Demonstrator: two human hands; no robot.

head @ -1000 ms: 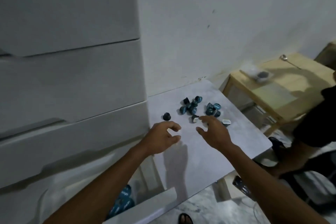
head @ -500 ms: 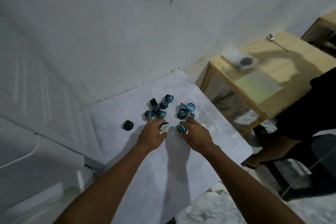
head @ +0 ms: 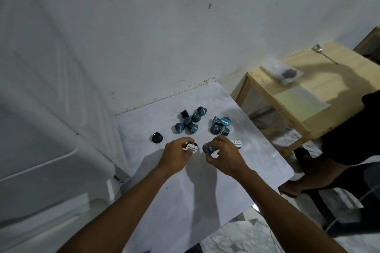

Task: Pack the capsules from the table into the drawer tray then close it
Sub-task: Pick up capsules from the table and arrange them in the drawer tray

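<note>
Several blue capsules lie on the pale table point(head: 205, 191) in two clusters, one group point(head: 190, 121) at the back middle and another point(head: 221, 125) to its right. A lone black capsule point(head: 157, 137) sits apart on the left. My left hand point(head: 176, 155) is closed around a white-lidded capsule point(head: 191, 147). My right hand point(head: 224, 156) grips a blue capsule point(head: 208, 148). Another white-lidded capsule point(head: 236, 143) lies just behind my right hand. The drawer tray is out of view.
A white drawer cabinet point(head: 51, 160) stands against the table's left side. A wooden side table point(head: 308, 96) at the right carries a clear bag point(head: 284, 72) and a spoon point(head: 320, 51). Another person's leg point(head: 320, 172) stands right of the table.
The view swung right, off the open drawer and onto the table. Both hands reached forward to the capsules, closed on one each, and have drawn slightly back.
</note>
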